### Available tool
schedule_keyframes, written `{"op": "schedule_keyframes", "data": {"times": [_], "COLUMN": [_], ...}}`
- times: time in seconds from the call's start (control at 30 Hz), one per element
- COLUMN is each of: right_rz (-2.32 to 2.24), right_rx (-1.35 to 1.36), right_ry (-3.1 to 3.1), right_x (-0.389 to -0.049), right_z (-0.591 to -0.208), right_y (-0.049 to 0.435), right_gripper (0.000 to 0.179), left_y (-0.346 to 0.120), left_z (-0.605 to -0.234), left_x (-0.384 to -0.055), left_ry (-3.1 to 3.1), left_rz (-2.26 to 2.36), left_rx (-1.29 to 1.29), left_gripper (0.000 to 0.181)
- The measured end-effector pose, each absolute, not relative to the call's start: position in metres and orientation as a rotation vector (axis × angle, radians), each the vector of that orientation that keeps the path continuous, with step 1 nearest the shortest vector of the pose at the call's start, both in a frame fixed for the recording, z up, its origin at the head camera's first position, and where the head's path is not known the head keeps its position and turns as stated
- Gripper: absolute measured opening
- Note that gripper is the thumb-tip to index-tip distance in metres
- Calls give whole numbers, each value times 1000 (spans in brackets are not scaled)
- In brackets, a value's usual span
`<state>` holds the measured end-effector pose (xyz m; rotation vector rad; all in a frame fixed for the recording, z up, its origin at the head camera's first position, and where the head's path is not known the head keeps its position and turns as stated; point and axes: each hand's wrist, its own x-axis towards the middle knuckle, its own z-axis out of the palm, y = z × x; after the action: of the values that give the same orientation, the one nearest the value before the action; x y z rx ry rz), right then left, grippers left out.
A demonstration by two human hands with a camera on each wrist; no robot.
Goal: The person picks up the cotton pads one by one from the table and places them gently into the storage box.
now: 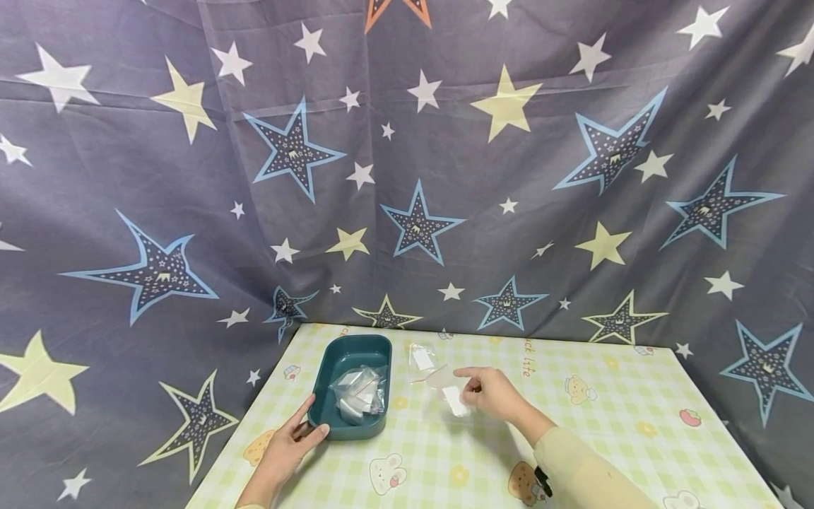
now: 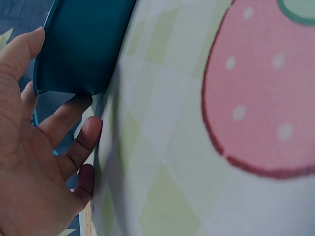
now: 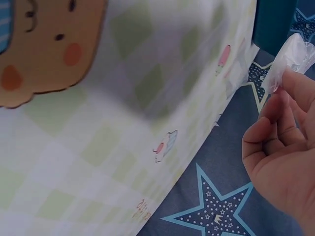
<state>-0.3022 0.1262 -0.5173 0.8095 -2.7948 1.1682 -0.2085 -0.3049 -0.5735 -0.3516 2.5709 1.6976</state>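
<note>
A deep teal rectangular container [image 1: 356, 431] stands on the table at left of centre in the head view. My left hand [image 1: 282, 452] holds its near left corner, thumb at the front and fingers along the side; the left wrist view shows the fingers [image 2: 66, 115] against the wall. Inside lie several clear plastic bags [image 1: 360, 393], overlapping. To the right, my right hand [image 1: 499, 396] pinches a small clear zip bag [image 1: 454, 400] with a white piece in it. The right wrist view shows this crinkled bag [image 3: 290, 56] between thumb and fingers.
Another clear bag with a white label [image 1: 422, 357] lies on the table right of the container. A checked green cloth with cartoon prints covers the table [image 1: 604, 424]. Behind it hangs a dark star-patterned curtain [image 1: 445, 162].
</note>
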Motion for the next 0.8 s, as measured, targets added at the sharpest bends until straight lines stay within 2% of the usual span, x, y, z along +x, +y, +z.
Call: {"op": "schedule_keyframes", "data": {"times": [0.8], "right_rz": [1506], "right_rx": [660], "right_ry": [-2718], "right_x": [-311], "right_z": [-501], "right_y": [102], "right_gripper": [44], "left_y": [-305], "left_z": [-571], "left_x": [-206], "left_ry": [2584], "left_rz": [1681], "left_rx": [-349], "left_gripper": [84]}}
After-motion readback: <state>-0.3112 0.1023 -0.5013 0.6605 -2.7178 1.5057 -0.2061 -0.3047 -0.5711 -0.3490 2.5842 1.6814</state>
